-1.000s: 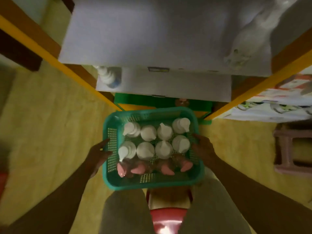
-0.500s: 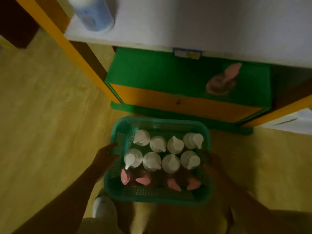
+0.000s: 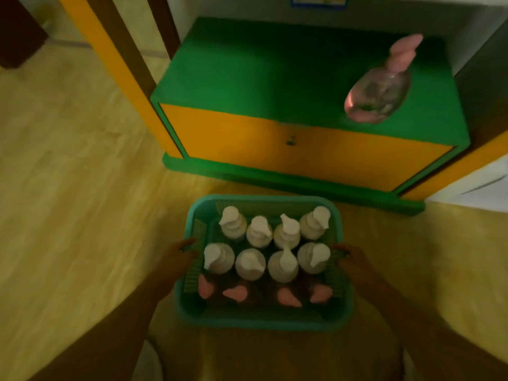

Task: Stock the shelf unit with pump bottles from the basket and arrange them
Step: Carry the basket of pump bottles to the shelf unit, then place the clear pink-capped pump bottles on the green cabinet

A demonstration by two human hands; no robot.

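A teal plastic basket sits low in front of me, packed with several white-pump bottles in two rows and several pink-pump bottles in the near row. My left hand grips the basket's left rim and my right hand grips its right rim. Beyond the basket is the shelf unit's green bottom shelf with an orange front. One clear bottle with a pink pump stands on that shelf at the right.
Orange and brown shelf posts rise at the left, and another orange post runs at the right. A white shelf edge with a label overhangs at the top. Yellowish wooden floor spreads to the left and right of the basket.
The view has dropped lower and closer to the bottom shelf. The upper white shelves and the blue-labelled bottle have left the frame. Both hands keep hold of the basket.
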